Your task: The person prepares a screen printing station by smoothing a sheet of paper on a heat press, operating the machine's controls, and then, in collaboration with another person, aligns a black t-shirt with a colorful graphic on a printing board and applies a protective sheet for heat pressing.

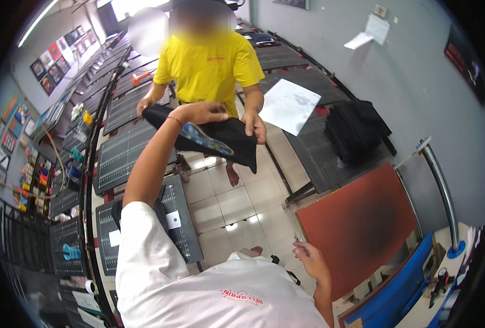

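My left hand [201, 112] reaches forward across a black cloth garment [215, 139] with a colourful printed patch. Its fingers are stretched over the upper edge of the cloth; I cannot make out any grip on it. A person in a yellow T-shirt [207, 68], facing me, holds the garment by both ends. It hangs slanted between that person's hands, its right corner drooping. Low on my right side, my right hand [311, 259] holds nothing, fingers apart and slightly bent, beside a reddish-brown flat board [357, 224].
Dark printing boards [127, 156] run in rows along the left. At right, a dark table [322, 158] carries a stack of black cloth [357, 128] and a white sheet [290, 105]. A curved metal post [442, 191] rises near blue equipment [395, 290]. White floor tiles [220, 205] lie between.
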`<state>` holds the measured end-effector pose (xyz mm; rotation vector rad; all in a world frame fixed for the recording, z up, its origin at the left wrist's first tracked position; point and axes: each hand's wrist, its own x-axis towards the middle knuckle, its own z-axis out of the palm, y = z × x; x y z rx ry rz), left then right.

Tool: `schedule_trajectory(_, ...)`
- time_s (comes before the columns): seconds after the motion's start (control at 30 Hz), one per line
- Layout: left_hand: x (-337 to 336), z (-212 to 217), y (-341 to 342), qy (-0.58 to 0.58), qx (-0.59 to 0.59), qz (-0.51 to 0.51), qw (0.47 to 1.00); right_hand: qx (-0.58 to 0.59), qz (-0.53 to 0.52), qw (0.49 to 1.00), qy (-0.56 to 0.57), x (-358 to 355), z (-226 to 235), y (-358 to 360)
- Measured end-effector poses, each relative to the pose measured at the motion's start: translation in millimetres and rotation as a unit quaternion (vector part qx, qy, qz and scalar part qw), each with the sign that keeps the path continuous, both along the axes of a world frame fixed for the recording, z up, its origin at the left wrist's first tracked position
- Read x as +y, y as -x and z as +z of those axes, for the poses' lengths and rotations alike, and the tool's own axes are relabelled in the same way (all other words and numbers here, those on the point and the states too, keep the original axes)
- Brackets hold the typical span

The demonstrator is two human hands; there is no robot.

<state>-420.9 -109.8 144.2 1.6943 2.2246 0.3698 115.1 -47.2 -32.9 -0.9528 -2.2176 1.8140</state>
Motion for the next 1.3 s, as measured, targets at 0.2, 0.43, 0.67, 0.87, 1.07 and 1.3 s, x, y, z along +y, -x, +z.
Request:
schedule_trajectory(0.2,40.1,-0.4,-79.6,-0.004,-0.107,-0.131,0.986,0.002,0.02,1.0,0.011,3.7,8.9,-18.3)
schedule_trajectory(0.43,64.0,91.9,-181.2,-0.143,-0.257,-0.114,0.949,0.093,-0.014,0.989,0.117,10.4,43.2,-20.3)
schedule_trajectory(0.67,104.3,139.1,-297.7,-0.207,-0.66,-0.13,0.711,0.225,-0.052,0.951,-0.206,-27.1,150.4,-24.4)
schedule_trajectory(0.87,130.7,136.4,-408.1,-0.252,-0.698,-0.194,0.641,0.192,-0.371,0.708,-0.57,20.3,215.0,-11.0)
schedule_trajectory(1.07,139.5,141.6,-442.4,-0.409,-0.486,-0.254,0.729,0.059,-0.499,0.622,-0.6,103.6,226.6,-66.8)
schedule_trajectory(1.3,155.6,160.0,-390.1,-0.76,0.119,-0.204,0.606,-0.04,-0.527,0.59,-0.61,87.1,258.5,-127.5)
